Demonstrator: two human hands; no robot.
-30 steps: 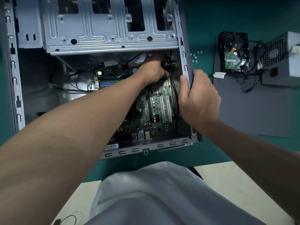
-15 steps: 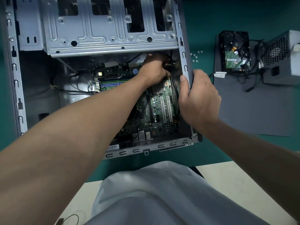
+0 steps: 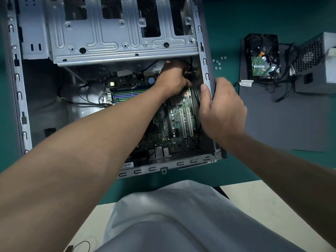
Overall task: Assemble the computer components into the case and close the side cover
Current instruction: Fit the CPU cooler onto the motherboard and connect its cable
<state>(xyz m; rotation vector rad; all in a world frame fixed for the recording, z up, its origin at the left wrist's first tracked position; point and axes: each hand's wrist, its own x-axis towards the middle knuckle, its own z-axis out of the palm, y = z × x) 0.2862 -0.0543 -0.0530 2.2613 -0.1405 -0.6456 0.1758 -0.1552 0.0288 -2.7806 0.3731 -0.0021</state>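
Observation:
The open grey computer case (image 3: 123, 51) lies on its side on the green mat, with the green motherboard (image 3: 180, 120) fitted in its lower right part. My left hand (image 3: 173, 80) reaches deep inside, just under the drive cage, its fingers curled round a black cable or connector (image 3: 190, 74) near the case's right wall. My right hand (image 3: 221, 110) grips the case's right edge rail (image 3: 206, 70), thumb inside and fingers outside. A hard drive (image 3: 261, 59) and a grey power supply (image 3: 318, 66) with black cables lie to the right of the case.
The dark grey side cover (image 3: 283, 122) lies flat on the mat to the right, under the hard drive and power supply. Several small screws (image 3: 219, 63) lie between the case and the cover. My grey-clad lap fills the bottom, beside a cream floor.
Almost nothing has moved. My left hand stays at the cable in the upper right corner of the case, and my right hand keeps its hold on the right rail.

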